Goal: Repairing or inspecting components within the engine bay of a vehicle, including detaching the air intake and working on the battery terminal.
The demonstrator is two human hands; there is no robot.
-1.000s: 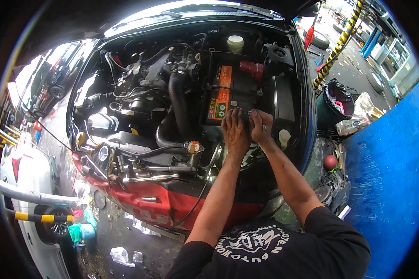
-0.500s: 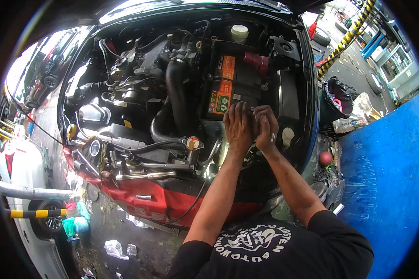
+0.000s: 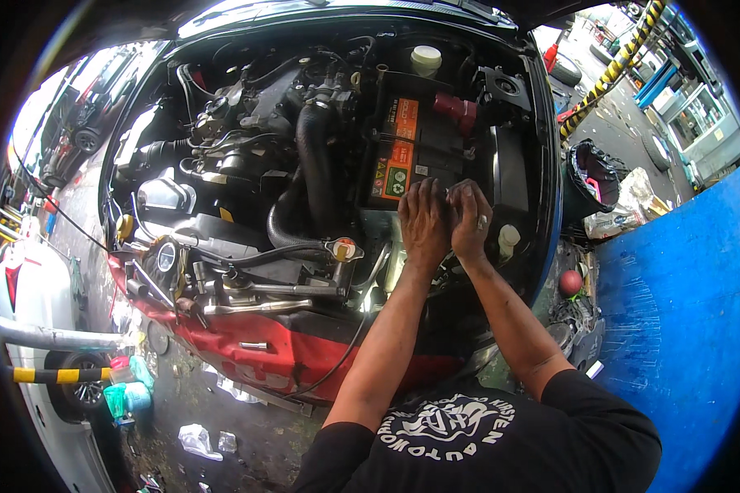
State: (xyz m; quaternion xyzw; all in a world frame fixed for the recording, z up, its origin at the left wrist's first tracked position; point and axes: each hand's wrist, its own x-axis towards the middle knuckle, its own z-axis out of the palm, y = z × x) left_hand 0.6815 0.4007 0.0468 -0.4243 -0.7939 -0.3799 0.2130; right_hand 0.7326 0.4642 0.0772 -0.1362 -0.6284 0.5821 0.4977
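Side by side at the near right corner of the black car battery (image 3: 436, 148), my left hand (image 3: 425, 226) and my right hand (image 3: 469, 220) have their fingers curled inward. The two hands almost touch at the fingertips. Whatever they pinch is small and hidden between the fingers; I cannot make it out. An orange label runs along the battery's left side, and a red terminal cover (image 3: 455, 112) sits toward its far right. Just left of my left wrist, a metal radiator cap (image 3: 344, 249) with an orange centre joins a black hose (image 3: 308, 164).
Ratchets and sockets (image 3: 296, 292) lie along the front of the engine bay. A single socket (image 3: 253, 346) rests on the red cover (image 3: 222, 349). A white-capped reservoir (image 3: 425, 59) stands behind the battery. To the right are a blue panel (image 3: 674, 287) and a black bin (image 3: 581, 181).
Both hands have shifted very slightly, and the right fingers have turned a little more inward. The view itself has moved a touch. Tools and battery lie as before.
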